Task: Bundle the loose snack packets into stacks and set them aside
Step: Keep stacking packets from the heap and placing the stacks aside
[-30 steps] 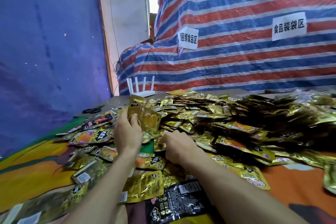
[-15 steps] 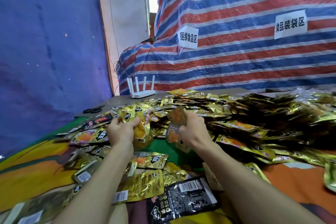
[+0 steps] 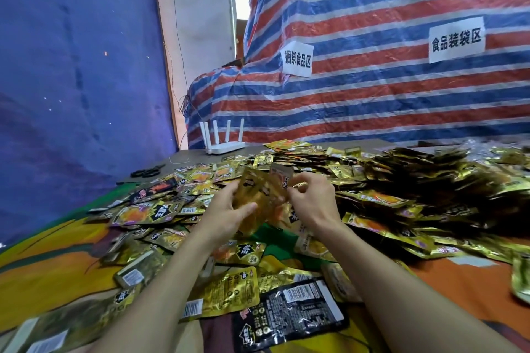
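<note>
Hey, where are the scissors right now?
In the head view, the black scissors lie far left on the bare grey tabletop, left of and nearer than the white router, just beyond the loose snack packets.

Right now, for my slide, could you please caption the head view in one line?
The left hand and right hand hold a small stack of gold packets above the loose pile.

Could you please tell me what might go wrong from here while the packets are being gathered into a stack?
1. The held packets look fanned and uneven between the left hand and right hand, so the glossy foil may slip and scatter.
2. A black packet lies among the loose gold packets nearby, so a stack could end up mixed.
</note>
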### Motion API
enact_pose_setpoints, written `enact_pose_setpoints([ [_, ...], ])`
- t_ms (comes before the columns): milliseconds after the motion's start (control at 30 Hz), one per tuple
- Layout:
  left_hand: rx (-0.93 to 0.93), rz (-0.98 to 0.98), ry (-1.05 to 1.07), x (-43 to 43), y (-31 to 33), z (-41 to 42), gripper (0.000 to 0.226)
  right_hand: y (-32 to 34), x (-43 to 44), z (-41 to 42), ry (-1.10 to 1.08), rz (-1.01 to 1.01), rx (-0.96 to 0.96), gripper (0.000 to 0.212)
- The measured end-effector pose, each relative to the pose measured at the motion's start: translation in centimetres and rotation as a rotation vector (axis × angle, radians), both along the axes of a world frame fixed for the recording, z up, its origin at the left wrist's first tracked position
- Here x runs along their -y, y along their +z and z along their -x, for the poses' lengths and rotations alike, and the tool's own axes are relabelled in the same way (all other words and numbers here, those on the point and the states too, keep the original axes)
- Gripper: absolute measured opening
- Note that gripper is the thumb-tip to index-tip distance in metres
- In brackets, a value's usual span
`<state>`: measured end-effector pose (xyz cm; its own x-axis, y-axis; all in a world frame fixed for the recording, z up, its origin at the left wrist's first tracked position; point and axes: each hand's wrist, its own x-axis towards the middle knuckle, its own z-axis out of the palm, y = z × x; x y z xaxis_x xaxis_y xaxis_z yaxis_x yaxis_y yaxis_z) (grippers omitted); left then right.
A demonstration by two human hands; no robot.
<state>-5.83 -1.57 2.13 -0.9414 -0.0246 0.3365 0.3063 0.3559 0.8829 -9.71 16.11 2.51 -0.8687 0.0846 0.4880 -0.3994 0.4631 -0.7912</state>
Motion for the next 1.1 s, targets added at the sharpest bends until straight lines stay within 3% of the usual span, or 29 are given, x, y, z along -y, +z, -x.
enact_pose_setpoints([
  [200,-0.084,0.243,-0.214,-0.6,-0.6,-0.1,0.037,0.6,-0.5,0.1,0.024,0.147,0.13,0.017],
  [300,-0.153,0.529,-0.165,-0.7,-0.9,0.1,0.039,0.8,-0.3,0.1,0.094,0.254,0.2,0.016],
  [367,-0.198,0.602,-0.117,-0.7,-0.9,0.2,0.045,0.9,-0.3,0.0,0.147,0.352,0.237,0.012],
  [533,-0.204,0.38,-0.13,-0.9,-1.4,0.6,0.047,1.6,0.0,-0.1,0.289,0.501,0.428,0.013],
  [800,-0.228,0.347,-0.084,-0.4,-1.3,0.6,0.039,0.8,0.3,-0.4,0.509,0.149,0.365,0.024],
  [967,-0.12,0.263,-0.122,-0.3,-1.4,0.7,0.04,1.4,-1.7,-0.1,0.637,0.12,0.585,0.025],
  [1100,-0.053,0.128,-0.276,-0.3,-1.2,0.3,0.039,1.8,-3.7,-0.2,0.74,0.074,0.694,0.017],
])
